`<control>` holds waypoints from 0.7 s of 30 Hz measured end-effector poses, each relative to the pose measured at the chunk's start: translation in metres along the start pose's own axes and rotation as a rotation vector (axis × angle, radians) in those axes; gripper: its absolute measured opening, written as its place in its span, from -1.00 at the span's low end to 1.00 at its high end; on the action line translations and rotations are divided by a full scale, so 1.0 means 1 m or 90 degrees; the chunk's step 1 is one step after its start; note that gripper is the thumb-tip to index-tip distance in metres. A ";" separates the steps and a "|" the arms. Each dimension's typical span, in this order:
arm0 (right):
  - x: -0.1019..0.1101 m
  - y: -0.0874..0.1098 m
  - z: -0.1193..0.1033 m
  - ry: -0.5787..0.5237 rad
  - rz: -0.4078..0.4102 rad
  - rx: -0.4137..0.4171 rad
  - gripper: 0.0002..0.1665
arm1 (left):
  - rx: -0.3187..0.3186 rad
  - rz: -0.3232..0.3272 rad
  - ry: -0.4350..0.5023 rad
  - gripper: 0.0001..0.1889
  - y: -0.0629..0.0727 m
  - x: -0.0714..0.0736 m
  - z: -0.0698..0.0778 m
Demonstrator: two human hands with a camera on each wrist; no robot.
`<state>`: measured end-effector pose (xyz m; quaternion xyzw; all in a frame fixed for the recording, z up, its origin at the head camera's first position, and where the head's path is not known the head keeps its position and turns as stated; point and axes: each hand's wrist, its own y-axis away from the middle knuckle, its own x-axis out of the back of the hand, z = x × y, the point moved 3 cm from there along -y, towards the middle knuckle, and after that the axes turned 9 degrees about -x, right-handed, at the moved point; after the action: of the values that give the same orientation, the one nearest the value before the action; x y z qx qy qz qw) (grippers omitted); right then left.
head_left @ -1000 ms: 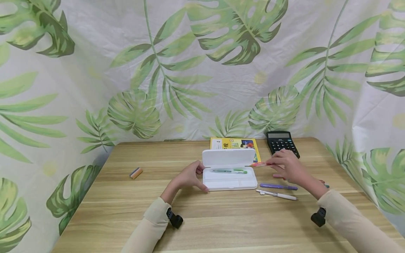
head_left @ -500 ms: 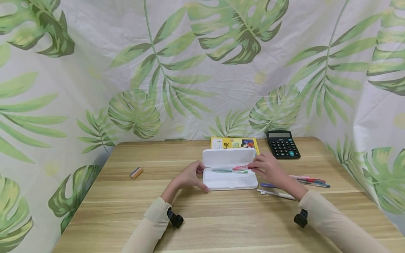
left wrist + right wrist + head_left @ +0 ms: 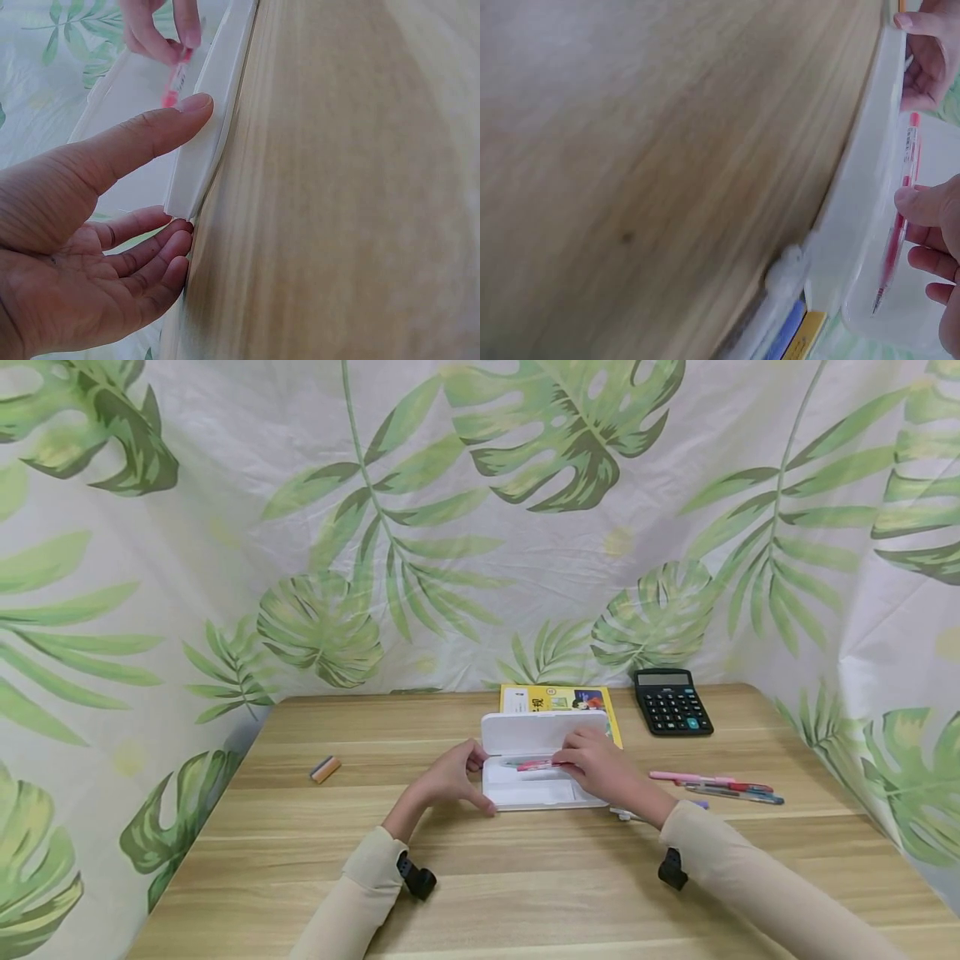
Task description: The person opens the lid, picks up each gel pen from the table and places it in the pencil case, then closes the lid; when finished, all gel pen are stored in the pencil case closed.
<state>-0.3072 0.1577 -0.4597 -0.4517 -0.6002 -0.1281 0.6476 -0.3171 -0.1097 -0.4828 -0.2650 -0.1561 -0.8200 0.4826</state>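
An open white pencil case (image 3: 525,796) lies on the wooden table, its lid (image 3: 525,735) standing up at the back. My left hand (image 3: 452,774) holds the left end of the case, thumb at the front edge and fingertips against the side. Between thumb and fingers, my right hand (image 3: 600,768) pinches a red gel pen (image 3: 891,251) with a clear barrel. The pen is over the back compartment, its tip end pointing right. Beneath it, a green pen (image 3: 510,764) in the case is mostly hidden.
Right of the case lie a pink pen (image 3: 686,777), a red pen (image 3: 750,787), a blue-capped pen (image 3: 765,797) and a white pen (image 3: 622,815). A black calculator (image 3: 672,703) and a yellow book (image 3: 611,714) are behind. An eraser (image 3: 326,769) sits at left.
My right hand has carried the red gel pen leftward from the table's right side to over the pencil case. My left hand has stayed at the case's left end.
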 end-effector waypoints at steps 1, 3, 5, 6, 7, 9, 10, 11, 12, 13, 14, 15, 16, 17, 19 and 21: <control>-0.002 -0.001 -0.001 -0.003 -0.001 0.004 -0.84 | 0.000 -0.001 0.001 -0.18 0.000 0.000 0.000; -0.006 -0.004 -0.004 -0.002 -0.001 0.010 -0.85 | -0.001 -0.002 0.002 -0.18 0.000 0.000 0.000; -0.009 -0.006 -0.007 0.003 0.002 0.016 -0.86 | -0.001 -0.003 0.003 -0.18 0.001 0.001 0.001; -0.011 -0.007 -0.008 0.006 0.002 0.016 -0.86 | -0.001 -0.003 0.004 -0.18 0.001 0.001 0.001; -0.012 -0.008 -0.009 0.005 0.000 0.015 -0.86 | -0.002 -0.002 0.004 -0.18 0.001 0.001 0.001; -0.015 -0.010 -0.010 0.008 -0.006 0.009 -0.87 | -0.003 -0.001 0.005 -0.18 0.001 0.001 0.001; -0.016 -0.010 -0.011 0.007 -0.012 0.004 -0.87 | -0.004 0.000 0.005 -0.18 0.001 0.001 0.001; -0.017 -0.011 -0.011 0.007 -0.020 -0.002 -0.87 | -0.005 0.000 0.005 -0.18 0.001 0.001 0.001; -0.018 -0.011 -0.011 0.006 -0.028 -0.010 -0.87 | -0.006 0.000 0.004 -0.18 0.001 0.001 0.001; -0.019 -0.012 -0.011 0.008 -0.035 -0.015 -0.87 | -0.009 0.000 0.004 -0.18 0.001 0.001 0.000; -0.020 -0.012 -0.011 0.011 -0.041 -0.019 -0.87 | -0.009 0.000 0.004 -0.18 0.001 0.001 0.000; -0.020 -0.013 -0.012 0.012 -0.047 -0.023 -0.87 | -0.011 0.000 0.003 -0.18 0.001 0.001 0.000; -0.021 -0.013 -0.012 0.016 -0.051 -0.025 -0.86 | -0.013 -0.001 0.004 -0.18 0.001 0.001 0.000; -0.022 -0.013 -0.012 0.019 -0.053 -0.026 -0.86 | -0.014 -0.001 0.003 -0.18 0.001 0.000 0.000; -0.022 -0.014 -0.012 0.024 -0.055 -0.028 -0.84 | -0.016 -0.003 0.003 -0.18 0.001 0.000 -0.001; -0.022 -0.014 -0.013 0.028 -0.055 -0.031 -0.83 | -0.019 -0.004 -0.001 -0.18 0.001 0.000 -0.002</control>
<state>-0.3143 0.1321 -0.4719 -0.4382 -0.6012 -0.1801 0.6435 -0.3168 -0.1109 -0.4840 -0.2725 -0.1451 -0.8237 0.4756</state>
